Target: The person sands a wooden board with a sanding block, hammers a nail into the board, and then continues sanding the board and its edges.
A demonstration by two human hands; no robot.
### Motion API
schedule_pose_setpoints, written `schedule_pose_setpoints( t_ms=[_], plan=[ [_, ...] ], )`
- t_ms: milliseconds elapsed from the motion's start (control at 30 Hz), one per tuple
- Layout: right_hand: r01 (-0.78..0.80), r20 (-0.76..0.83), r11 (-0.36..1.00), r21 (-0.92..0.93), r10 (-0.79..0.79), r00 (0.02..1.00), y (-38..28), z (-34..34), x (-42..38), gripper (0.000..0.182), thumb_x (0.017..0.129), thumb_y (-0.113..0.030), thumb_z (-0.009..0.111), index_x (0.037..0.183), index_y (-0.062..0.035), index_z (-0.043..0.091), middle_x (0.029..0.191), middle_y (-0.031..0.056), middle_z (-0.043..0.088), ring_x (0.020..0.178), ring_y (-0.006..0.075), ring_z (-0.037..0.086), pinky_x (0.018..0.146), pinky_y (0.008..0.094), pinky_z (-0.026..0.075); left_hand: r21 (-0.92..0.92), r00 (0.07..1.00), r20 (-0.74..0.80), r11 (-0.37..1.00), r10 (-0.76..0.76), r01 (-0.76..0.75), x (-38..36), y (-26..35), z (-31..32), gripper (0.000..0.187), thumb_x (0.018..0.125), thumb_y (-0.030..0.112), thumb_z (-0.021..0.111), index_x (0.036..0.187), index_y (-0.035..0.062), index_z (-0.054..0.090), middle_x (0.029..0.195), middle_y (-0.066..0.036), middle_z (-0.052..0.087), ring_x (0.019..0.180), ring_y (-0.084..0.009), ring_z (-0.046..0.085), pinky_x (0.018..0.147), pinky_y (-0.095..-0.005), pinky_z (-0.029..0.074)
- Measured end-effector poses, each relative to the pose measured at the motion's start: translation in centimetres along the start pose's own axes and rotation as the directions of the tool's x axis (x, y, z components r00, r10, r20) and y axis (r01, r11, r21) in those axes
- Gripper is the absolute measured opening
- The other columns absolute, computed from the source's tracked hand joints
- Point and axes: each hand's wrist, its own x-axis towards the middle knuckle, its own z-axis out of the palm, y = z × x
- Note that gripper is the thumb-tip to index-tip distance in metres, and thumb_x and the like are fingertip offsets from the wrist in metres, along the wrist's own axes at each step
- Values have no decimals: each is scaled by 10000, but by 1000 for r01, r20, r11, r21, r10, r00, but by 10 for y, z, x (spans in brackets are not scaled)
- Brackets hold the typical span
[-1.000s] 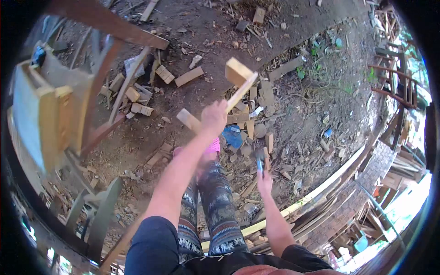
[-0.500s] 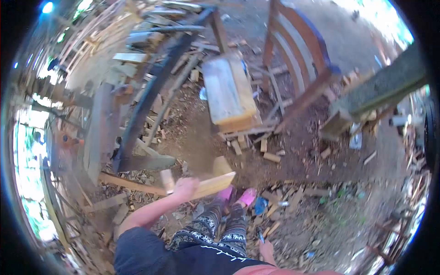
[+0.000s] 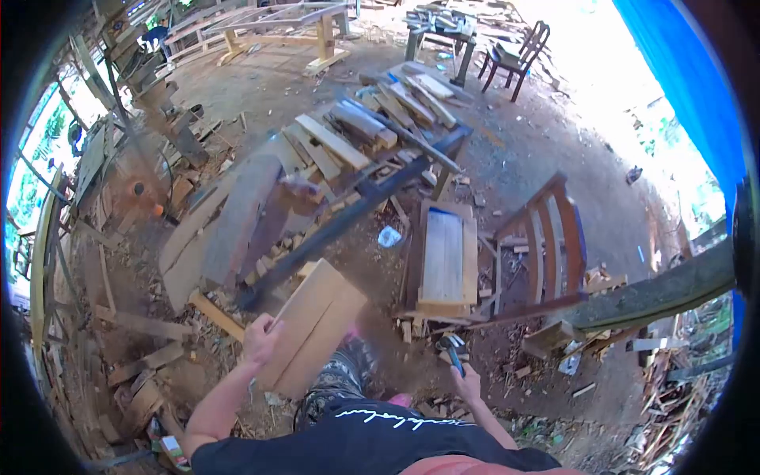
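My left hand (image 3: 261,340) grips the left edge of a flat, light brown wooden board (image 3: 313,328), which is tilted in front of my legs. A dark line runs along the board's face. In my right hand (image 3: 468,383) is a hammer (image 3: 454,352), held by its handle with the metal head pointing up and away from me. Beyond the hammer stands a box-like wooden piece (image 3: 445,257) with a pale top, beside a curved slatted chair back (image 3: 554,237).
A long bench (image 3: 348,210) piled with planks crosses the middle. A thick beam (image 3: 657,293) juts in from the right. Farther back are a dark chair (image 3: 516,59) and a wooden frame (image 3: 324,39). Wood scraps litter the ground.
The view has tilted up and shows more of the yard. The board has turned its broad face to the camera, and my right hand has risen with the hammer.
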Motion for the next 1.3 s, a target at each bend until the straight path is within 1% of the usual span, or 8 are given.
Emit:
schedule_pose_setpoints(
  t_ms=[100, 167, 367, 500, 633, 800, 1167, 1300],
  plan=[
    [79, -48, 997, -1, -79, 996, -57, 0, 61, 353, 903, -359, 671, 906, -8, 642, 670, 152, 600, 603, 234, 582, 609, 395, 469, -390, 977, 75, 896, -200, 213, 39, -23, 3, 292, 927, 290, 688, 800, 39, 613, 657, 51, 508, 660, -42, 433, 582, -255, 368],
    [76, -41, 993, 93, -73, 997, -118, -5, 105, 394, 919, -406, 644, 946, -13, 640, 722, 193, 612, 668, 317, 610, 639, 420, 461, -460, 972, 67, 858, -224, 229, 60, -17, -5, 287, 937, 277, 680, 786, 45, 604, 664, 60, 497, 660, -41, 419, 583, -251, 358],
    [332, -165, 939, 90, -314, 935, -257, -19, 225, 334, 947, -309, 641, 842, 7, 635, 600, 69, 504, 575, 131, 442, 530, 362, 359, -593, 974, 11, 782, -228, 190, 105, -18, -58, 300, 971, 257, 655, 745, 84, 561, 703, 90, 467, 673, -24, 373, 581, -234, 320],
    [465, -178, 879, 105, -443, 879, -350, -26, 314, 297, 950, -303, 643, 912, -9, 657, 635, 89, 583, 594, 159, 555, 560, 373, 411, -677, 960, -51, 716, -276, 170, 117, -12, -91, 299, 986, 238, 637, 740, 108, 524, 727, 99, 454, 692, -12, 364, 597, -211, 312],
    [501, -184, 865, 11, -491, 852, -428, -17, 420, 337, 941, -382, 625, 1027, -59, 664, 801, 198, 681, 798, 403, 664, 705, 461, 486, -774, 916, -103, 609, -389, 172, 122, -4, -107, 276, 994, 237, 619, 772, 109, 519, 764, 80, 466, 727, -22, 383, 647, -220, 333],
    [583, -217, 801, -136, -598, 771, -516, 7, 553, 317, 942, -352, 598, 1070, -66, 646, 895, 216, 692, 899, 423, 661, 795, 501, 493, -695, 816, -204, 667, -541, 269, 137, 6, -112, 231, 997, 269, 606, 863, 81, 583, 815, 54, 526, 793, -50, 450, 739, -237, 379],
    [548, -47, 581, -602, -711, 701, -548, 66, 688, 220, 927, -273, 605, 1071, -109, 634, 1105, 98, 616, 1094, 338, 568, 839, 535, 485, -817, 438, -325, 483, -838, 317, 168, 44, -86, 281, 992, 331, 603, 864, 80, 596, 843, 20, 612, 803, -77, 567, 734, -254, 464],
    [496, -48, 586, -641, -675, 736, -547, 57, 670, 277, 901, -241, 629, 1152, -124, 643, 1109, 118, 595, 1060, 344, 570, 850, 550, 457, -927, 443, -239, 338, -864, 159, 172, 38, -74, 254, 995, 324, 602, 940, 77, 627, 908, -31, 668, 779, -125, 651, 692, -272, 527]
  ],
)
